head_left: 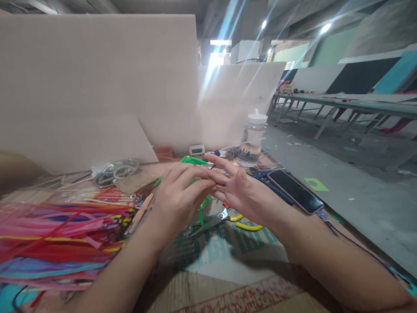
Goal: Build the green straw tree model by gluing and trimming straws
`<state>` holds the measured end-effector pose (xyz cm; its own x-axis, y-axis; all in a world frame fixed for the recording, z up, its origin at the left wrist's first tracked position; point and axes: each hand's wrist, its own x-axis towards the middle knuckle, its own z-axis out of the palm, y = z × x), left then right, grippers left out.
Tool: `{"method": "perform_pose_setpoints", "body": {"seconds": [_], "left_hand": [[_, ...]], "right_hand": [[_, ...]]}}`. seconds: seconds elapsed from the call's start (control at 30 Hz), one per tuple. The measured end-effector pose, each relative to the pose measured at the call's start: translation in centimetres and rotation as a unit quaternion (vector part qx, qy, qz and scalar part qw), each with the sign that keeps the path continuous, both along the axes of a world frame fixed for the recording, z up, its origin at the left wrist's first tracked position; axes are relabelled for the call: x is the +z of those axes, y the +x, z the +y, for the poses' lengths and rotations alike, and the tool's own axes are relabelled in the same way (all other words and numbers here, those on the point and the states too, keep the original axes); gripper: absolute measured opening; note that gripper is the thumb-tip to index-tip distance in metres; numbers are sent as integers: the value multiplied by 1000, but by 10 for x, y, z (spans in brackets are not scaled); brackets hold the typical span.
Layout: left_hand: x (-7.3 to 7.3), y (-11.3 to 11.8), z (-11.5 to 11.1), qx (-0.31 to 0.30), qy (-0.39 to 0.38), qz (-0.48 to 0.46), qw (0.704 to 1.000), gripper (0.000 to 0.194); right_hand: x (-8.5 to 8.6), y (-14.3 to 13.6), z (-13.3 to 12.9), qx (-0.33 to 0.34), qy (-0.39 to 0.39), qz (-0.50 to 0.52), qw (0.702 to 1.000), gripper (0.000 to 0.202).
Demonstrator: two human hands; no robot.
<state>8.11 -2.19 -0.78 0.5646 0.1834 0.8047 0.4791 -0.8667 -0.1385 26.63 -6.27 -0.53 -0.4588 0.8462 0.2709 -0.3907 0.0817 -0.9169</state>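
My left hand point(177, 191) is over the middle of the table, its thumb and fingers closed together around part of a green pipe-cleaner shape point(192, 160). Green strands show above, below and to the left of that hand; its fingers cover the rest. My right hand point(236, 184) has its fingers stretched out, palm partly turned up, and they meet the left fingertips. Whether something small lies between the two hands' fingertips I cannot tell. Beneath them lie scissors point(224, 215) with yellow handles and metal blades, pointing left.
Bundles of coloured pipe cleaners point(55, 234) spread over the left side. Rolls of clear tape point(125, 169) lie behind them. A phone point(295, 191) rests at the right edge, with a lidded water bottle point(256, 139) beyond. White boards point(97, 78) stand at the back beside a small white digital clock point(196, 150).
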Motion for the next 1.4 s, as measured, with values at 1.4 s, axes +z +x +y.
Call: {"method": "perform_pose_setpoints", "body": {"seconds": [1.4], "left_hand": [[8, 4, -8, -116, -583, -120, 795, 18]], "right_hand": [[3, 8, 13, -299, 331, -211, 870, 11]]}}
